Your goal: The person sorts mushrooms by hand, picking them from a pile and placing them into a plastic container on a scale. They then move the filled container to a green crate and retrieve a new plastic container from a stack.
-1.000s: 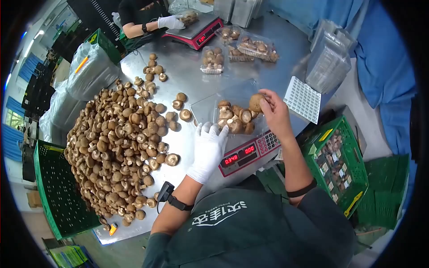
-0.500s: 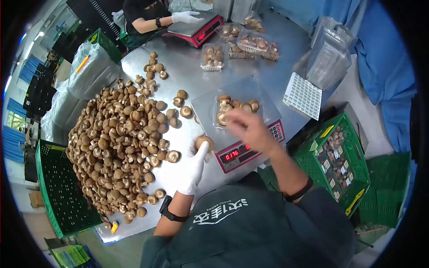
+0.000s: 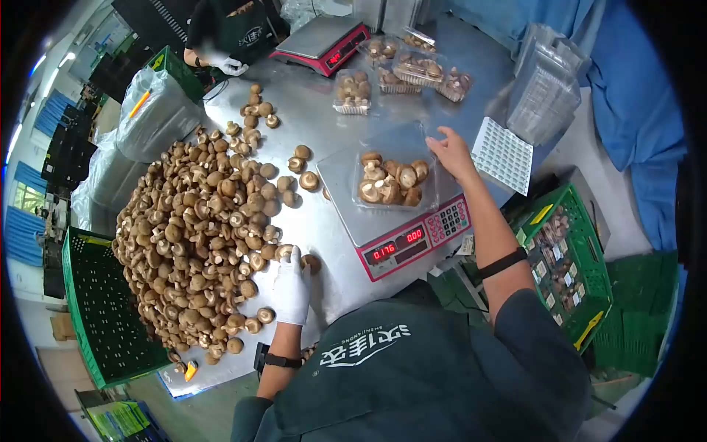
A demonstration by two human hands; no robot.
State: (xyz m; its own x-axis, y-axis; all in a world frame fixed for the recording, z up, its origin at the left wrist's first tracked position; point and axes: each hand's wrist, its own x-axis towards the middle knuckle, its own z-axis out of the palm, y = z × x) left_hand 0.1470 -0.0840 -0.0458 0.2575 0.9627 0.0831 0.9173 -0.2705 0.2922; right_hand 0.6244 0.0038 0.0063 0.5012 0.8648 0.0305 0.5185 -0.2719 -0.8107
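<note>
My left hand (image 3: 292,291), in a white glove, is at the right edge of a large mushroom pile (image 3: 195,236), with a brown mushroom (image 3: 312,264) held beside its fingers. A clear plastic box (image 3: 434,193) with several mushrooms (image 3: 390,180) rests on the red-framed scale (image 3: 346,210), its lid raised at the back. The display reads 0.176 and 0.00. Bare, with fingers apart, my right hand (image 3: 451,153) hovers by the lid's right edge; whether it touches the lid is unclear.
Filled boxes (image 3: 420,68) and a second scale (image 3: 320,44) stand at the back, near a co-worker's gloved hand (image 3: 230,66). A label sheet (image 3: 503,156) and stacked empty boxes (image 3: 543,92) are right. Green crates (image 3: 92,317) flank the table; the right one (image 3: 598,295) holds packed boxes.
My left hand has moved left and down with the mushroom, towards the pile. My right hand has left the box, moving up and right. The co-worker's hand has left the far scale.
</note>
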